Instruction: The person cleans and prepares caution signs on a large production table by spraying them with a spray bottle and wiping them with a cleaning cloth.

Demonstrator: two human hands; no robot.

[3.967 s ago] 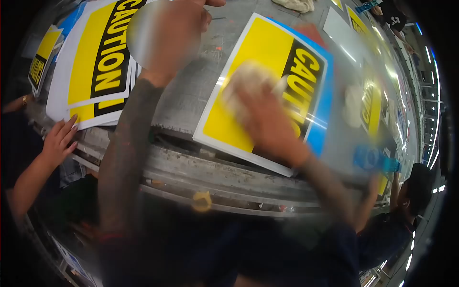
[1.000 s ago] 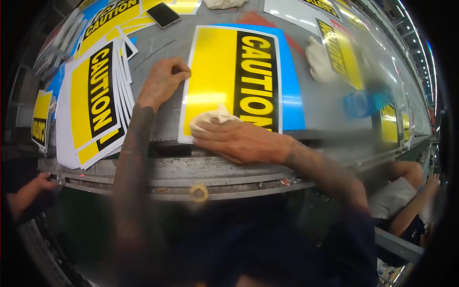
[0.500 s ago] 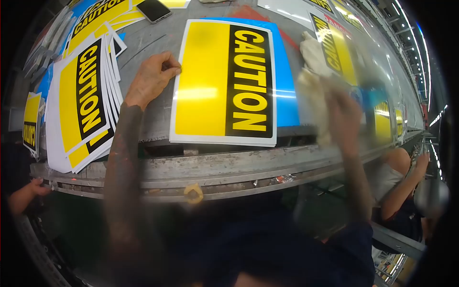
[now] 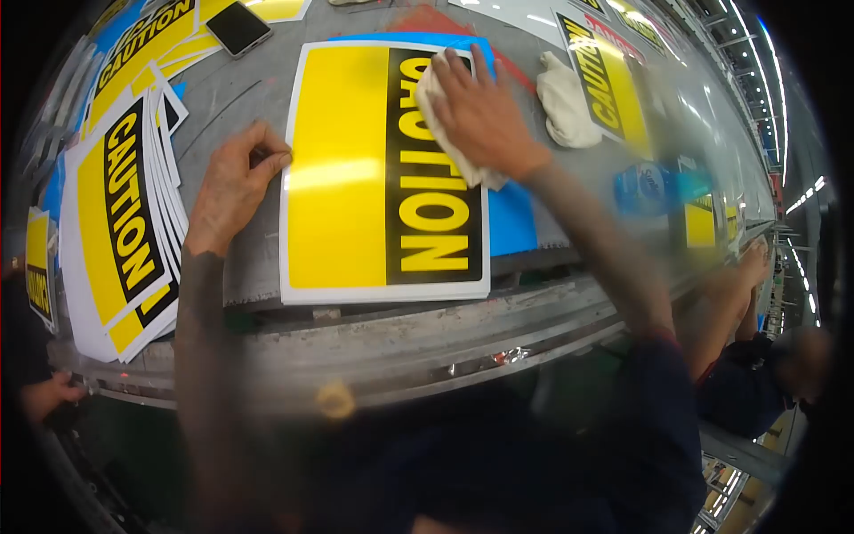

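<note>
A yellow and black caution sign [image 4: 341, 169] with a white border lies on top of a small stack in front of me. My left hand [image 4: 233, 178] pinches the sign's left edge between thumb and finger. On the sign's black upper right part, my right hand [image 4: 478, 111] presses a cream cloth [image 4: 438, 107] against the surface, covering some of the lettering. Blue sheeting [image 4: 511, 209] sticks out from under the stack at the right and top.
More caution signs [image 4: 107, 222] are fanned out at the left. A phone [image 4: 238, 29] lies at the back, and a second cloth [image 4: 567, 105] rests on the right. Beyond it stands a blue bottle [image 4: 645, 189]. Another person's arm [image 4: 725, 303] reaches in at the right; a hand [image 4: 55, 394] shows at far left.
My right hand, blurred near the cloths before, has moved left onto the sign with a cloth. The left hand still pinches the edge. The view has shifted slightly.
</note>
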